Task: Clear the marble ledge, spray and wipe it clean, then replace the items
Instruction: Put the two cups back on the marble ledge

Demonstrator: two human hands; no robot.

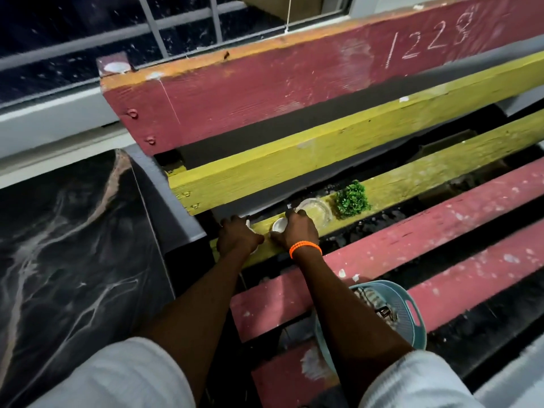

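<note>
1. Nearest you, the blue basket (403,304) sits on the red slats at your right forearm; mind your elbow as you lift.
2. Your left hand (237,235) curls over a small white item (248,223) on the yellow slat (412,184); it is mostly hidden, so check your hold.
3. Your right hand (298,231), with the orange wristband (304,248), grips a small white cup (279,225) from above. Lift both straight up, level.
4. Just beyond lie a clear glass dish (316,212) and a green plant sprig (351,198); avoid knocking them through the gaps.
5. The marble ledge (64,245) lies bare to your left, apparently ready for the items; set them well in from its edge.
</note>
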